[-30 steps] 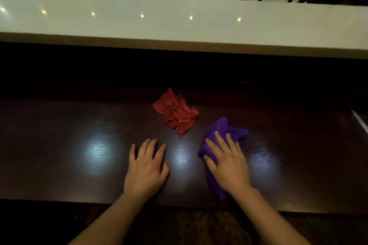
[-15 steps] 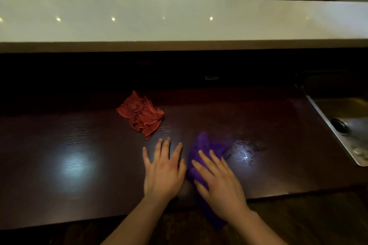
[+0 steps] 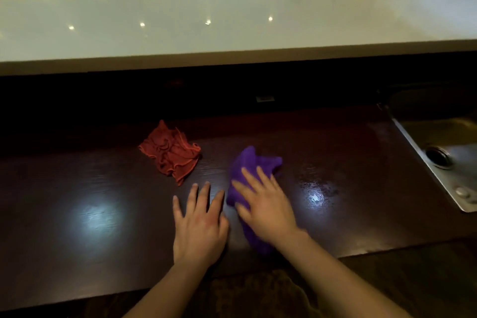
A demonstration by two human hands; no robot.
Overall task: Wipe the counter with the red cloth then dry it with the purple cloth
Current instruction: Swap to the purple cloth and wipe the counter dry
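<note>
The purple cloth [image 3: 251, 164] lies bunched on the dark wooden counter [image 3: 77, 188], and my right hand [image 3: 265, 204] presses flat on top of it, fingers spread and slightly blurred. My left hand [image 3: 200, 224] rests flat on the bare counter just left of the purple cloth, fingers apart, holding nothing. The red cloth [image 3: 171, 153] lies crumpled and untouched farther back to the left of both hands. A wet, shiny patch [image 3: 317, 188] shows on the wood to the right of my right hand.
A steel sink [image 3: 444, 160] with a drain is set into the counter at the right. A raised white ledge [image 3: 232, 31] runs across the back above a dark recess. Chairs and a table stand beyond it.
My right hand has slid the purple cloth away from me and slightly right. My left hand stays flat beside it. The view has shifted, bringing the sink into sight.
</note>
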